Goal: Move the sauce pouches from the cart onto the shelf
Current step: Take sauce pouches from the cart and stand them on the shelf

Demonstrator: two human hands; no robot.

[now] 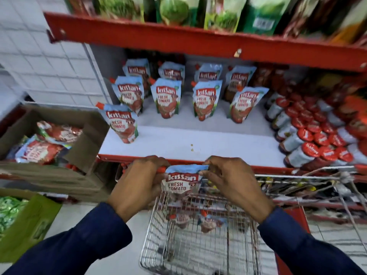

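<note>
Both hands hold one tomato sauce pouch point(181, 182) upright above the wire cart point(200, 253), just below the shelf's front edge. My left hand point(139, 181) grips its left side near the red spout. My right hand point(228, 179) pinches its top right corner. Two more pouches point(196, 221) lie in the cart basket. On the white shelf point(198, 143) several matching pouches point(166, 98) stand in rows, with one further forward at the left point(122, 124).
A cardboard box point(83, 139) at the left holds more pouches. Red-capped jars point(309, 133) fill the shelf's right side. The red upper shelf point(198, 42) carries green packets. A green box point(25, 221) sits low at the left.
</note>
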